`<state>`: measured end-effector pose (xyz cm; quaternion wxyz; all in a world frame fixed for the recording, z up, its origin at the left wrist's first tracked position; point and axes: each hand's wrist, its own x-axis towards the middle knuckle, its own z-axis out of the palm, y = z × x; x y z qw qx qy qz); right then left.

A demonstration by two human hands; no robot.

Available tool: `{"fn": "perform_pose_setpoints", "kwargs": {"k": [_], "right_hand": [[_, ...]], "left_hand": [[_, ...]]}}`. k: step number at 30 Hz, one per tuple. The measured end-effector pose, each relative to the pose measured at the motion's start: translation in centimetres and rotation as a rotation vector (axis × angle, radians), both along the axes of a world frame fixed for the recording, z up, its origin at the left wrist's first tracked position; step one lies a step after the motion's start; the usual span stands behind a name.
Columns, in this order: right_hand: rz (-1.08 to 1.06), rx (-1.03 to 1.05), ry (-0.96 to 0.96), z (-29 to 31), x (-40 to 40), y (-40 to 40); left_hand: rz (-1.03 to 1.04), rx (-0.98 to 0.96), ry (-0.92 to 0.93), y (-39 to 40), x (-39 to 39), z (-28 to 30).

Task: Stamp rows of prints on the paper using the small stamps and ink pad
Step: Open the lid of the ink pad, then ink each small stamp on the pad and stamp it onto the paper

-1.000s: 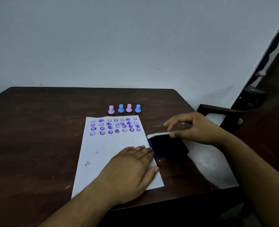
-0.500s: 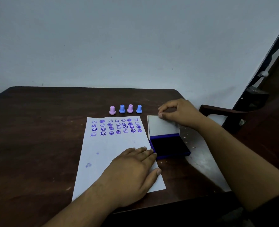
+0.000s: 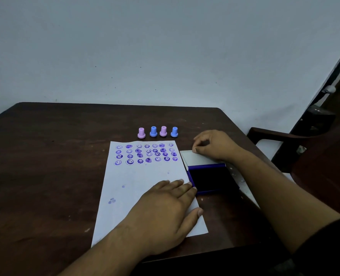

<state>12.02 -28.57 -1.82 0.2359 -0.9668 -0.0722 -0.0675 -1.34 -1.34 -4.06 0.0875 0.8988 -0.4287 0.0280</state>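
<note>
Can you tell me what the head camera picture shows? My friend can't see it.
A left hand presses flat on a paper with four rows of purple smiley prints, while the right hand holds an ink pad's lid open. Four small stamps stand behind.

Dim, bluish, even light with soft shadows; no glare; the table (image 3: pixel 45 166) edges bow from wide-angle distortion, mild grain throughout

- The left hand (image 3: pixel 165 214) is bare, with no ring or band; the forearm behind it is bare too.
- The right hand (image 3: pixel 217 145) is bare, short nails showing.
- At the right arm's upper edge sits a dark sleeve (image 3: pixel 328 248), probably black, though the light is dim.
</note>
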Motion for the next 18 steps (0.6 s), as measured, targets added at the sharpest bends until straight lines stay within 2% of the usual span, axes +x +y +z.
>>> {"fn": "perform_pose_setpoints", "kwargs": {"k": [12,18], "right_hand": [[-0.013,-0.023,0.034,0.1,0.2,0.0],[-0.066,0.038,-0.006,1.5,1.1,0.7]], "left_hand": [[0.002,0.009,0.001,0.0,-0.2,0.1],[0.002,-0.010,0.008,0.0,-0.2,0.2]]}}
